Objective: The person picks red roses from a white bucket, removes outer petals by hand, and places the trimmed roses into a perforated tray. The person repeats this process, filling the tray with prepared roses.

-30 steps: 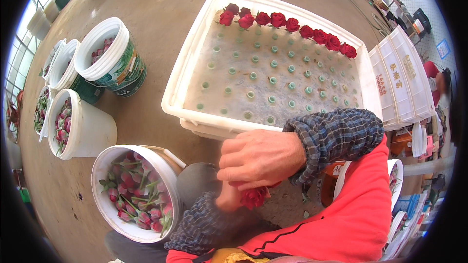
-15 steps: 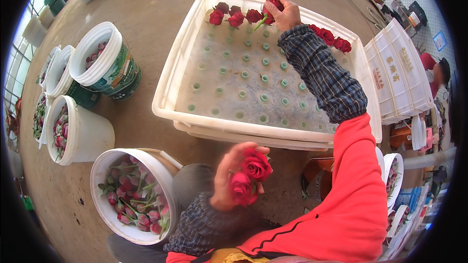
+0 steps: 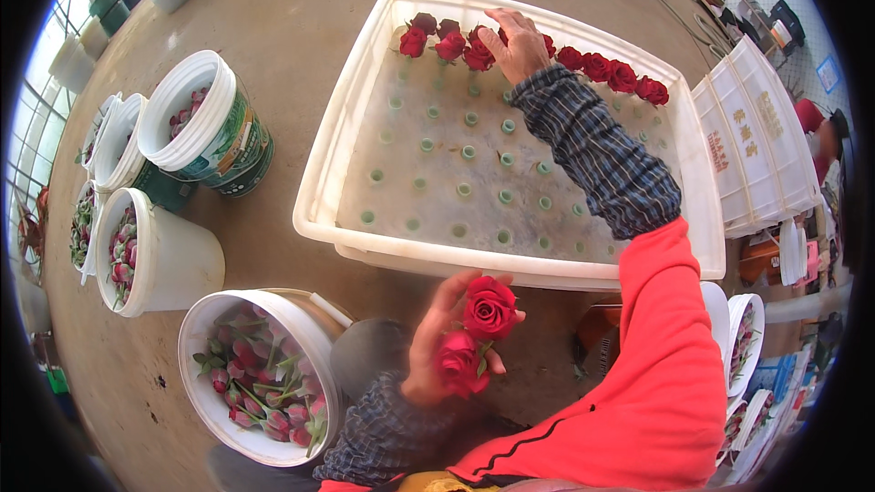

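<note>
My left hand (image 3: 427, 353), palm up and fingers curled, holds two red roses near my lap. The upper red rose (image 3: 490, 308) is wide open; the lower, pinker rose (image 3: 458, 360) lies against the palm. Over the far side of a white plastic tub (image 3: 314, 187), my right hand (image 3: 523, 50) is open with its fingers stretched out, just beside a red rose (image 3: 478, 55). Roses stand in a line along the tub's far wall, some behind my right hand. Pale green tube holders (image 3: 471, 118) sit in rows across the tub's base.
At lower left stands a white bucket (image 3: 189, 392) of pink rosebuds (image 3: 273, 401). More buckets, including a white bucket (image 3: 191, 255) and a green-and-white bucket (image 3: 239, 141), hold flowers to the left. A white crate (image 3: 761, 150) stands right of the tub.
My right hand has let go of a rose, which now stands among the others at the tub's far side, and its fingers have straightened. The left hand still holds two roses.
</note>
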Demonstrator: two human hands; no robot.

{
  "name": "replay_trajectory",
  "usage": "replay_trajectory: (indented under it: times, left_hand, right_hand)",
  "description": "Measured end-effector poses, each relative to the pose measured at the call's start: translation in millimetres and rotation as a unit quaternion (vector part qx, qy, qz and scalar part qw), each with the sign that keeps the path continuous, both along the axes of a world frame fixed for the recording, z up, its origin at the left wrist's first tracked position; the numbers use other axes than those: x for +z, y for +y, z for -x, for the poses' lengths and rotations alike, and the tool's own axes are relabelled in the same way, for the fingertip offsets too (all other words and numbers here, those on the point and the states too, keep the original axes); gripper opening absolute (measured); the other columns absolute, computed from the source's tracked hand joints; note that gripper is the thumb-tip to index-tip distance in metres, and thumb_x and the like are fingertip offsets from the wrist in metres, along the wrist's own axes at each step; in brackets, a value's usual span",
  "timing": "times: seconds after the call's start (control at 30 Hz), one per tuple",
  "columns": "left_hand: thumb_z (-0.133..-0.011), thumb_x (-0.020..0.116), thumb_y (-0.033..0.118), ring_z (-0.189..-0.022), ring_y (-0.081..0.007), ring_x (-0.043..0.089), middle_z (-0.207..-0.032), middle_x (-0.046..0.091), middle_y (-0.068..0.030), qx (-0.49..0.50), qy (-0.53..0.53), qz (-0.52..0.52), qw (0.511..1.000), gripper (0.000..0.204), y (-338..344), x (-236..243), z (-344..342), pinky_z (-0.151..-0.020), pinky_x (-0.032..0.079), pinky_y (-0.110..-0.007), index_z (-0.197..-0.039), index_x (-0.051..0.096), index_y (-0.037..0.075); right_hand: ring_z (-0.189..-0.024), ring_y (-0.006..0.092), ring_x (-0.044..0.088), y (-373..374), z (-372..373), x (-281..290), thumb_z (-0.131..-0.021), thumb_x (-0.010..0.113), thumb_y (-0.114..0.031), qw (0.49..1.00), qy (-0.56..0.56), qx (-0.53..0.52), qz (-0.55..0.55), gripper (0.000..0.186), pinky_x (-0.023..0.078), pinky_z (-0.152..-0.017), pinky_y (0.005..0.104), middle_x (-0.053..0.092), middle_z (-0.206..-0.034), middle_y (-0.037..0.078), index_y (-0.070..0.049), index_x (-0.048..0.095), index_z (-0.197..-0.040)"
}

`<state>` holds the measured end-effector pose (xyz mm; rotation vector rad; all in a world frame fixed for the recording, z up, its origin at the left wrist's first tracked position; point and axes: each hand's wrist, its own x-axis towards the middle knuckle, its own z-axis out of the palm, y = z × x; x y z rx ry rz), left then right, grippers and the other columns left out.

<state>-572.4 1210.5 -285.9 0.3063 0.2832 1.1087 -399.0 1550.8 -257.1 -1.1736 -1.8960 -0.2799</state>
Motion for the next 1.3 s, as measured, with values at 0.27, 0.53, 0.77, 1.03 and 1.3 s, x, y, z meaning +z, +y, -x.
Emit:
replay_trajectory:
  times: [0.27,0.53,0.77,1.03,1.3]
  left_hand:
    - [-0.088,0.049,0.051,-0.12,-0.0438,0.045,-0.14,0.031,-0.0247,-0.047,-0.095,-0.025,0.994,0.072,-9.3,-3.5,4.7,-0.06,0.06,-0.045,-0.142,0.023,0.011]
    - [-0.09,0.05,0.042,-0.122,-0.0484,0.041,-0.141,0.031,-0.022,-0.023,-0.155,-0.052,0.986,0.066,-17.6,1.5,-2.5,-0.064,0.058,-0.054,-0.143,0.023,0.012]
    - [-0.093,0.044,0.039,-0.103,-0.0375,0.053,-0.127,0.046,-0.0203,0.045,-0.066,0.009,0.997,0.052,-17.0,0.3,-4.7,-0.062,0.057,-0.039,-0.134,0.038,0.009]
    - [-0.094,0.043,0.042,-0.094,-0.0335,0.053,-0.113,0.054,-0.0171,0.041,-0.049,-0.034,0.997,0.048,-12.3,-7.6,-8.0,-0.061,0.058,-0.042,-0.125,0.048,0.007]
    - [-0.093,0.045,0.044,-0.093,-0.0336,0.052,-0.108,0.053,-0.0176,0.041,-0.028,-0.03,0.998,0.048,-10.5,-7.9,-6.6,-0.059,0.057,-0.041,-0.121,0.049,0.005]
  right_hand:
    - [-0.081,0.0275,0.06,-232.0,11.7,65.8,-0.082,0.064,-0.018,0.767,-0.089,0.559,0.302,0.022,0.05,-0.072,0.036,0.059,-0.097,0.008,-0.006,0.061,-0.1]
    - [-0.084,0.0272,0.063,-238.1,-8.8,84.8,-0.082,0.067,-0.014,0.782,0.027,0.503,0.367,0.022,0.05,-0.073,0.0347,0.065,-0.091,0.013,-0.003,0.064,-0.101]
    - [-0.087,0.0158,0.065,-89.5,-69.6,64.9,-0.089,0.062,-0.017,0.901,0.314,0.198,0.223,0.027,0.053,-0.077,0.0273,0.068,-0.098,0.011,0.003,0.061,-0.107]
    - [-0.09,0.023,0.065,4.2,-70.3,-9.2,-0.086,0.063,-0.023,0.966,0.239,0.039,0.089,0.03,0.05,-0.081,0.0324,0.068,-0.098,0.014,-0.002,0.063,-0.107]
    - [-0.088,0.0218,0.066,18.8,-70.0,-27.9,-0.087,0.064,-0.026,0.974,0.225,0.018,0.027,0.028,0.051,-0.079,0.0315,0.068,-0.096,0.012,-0.004,0.064,-0.106]
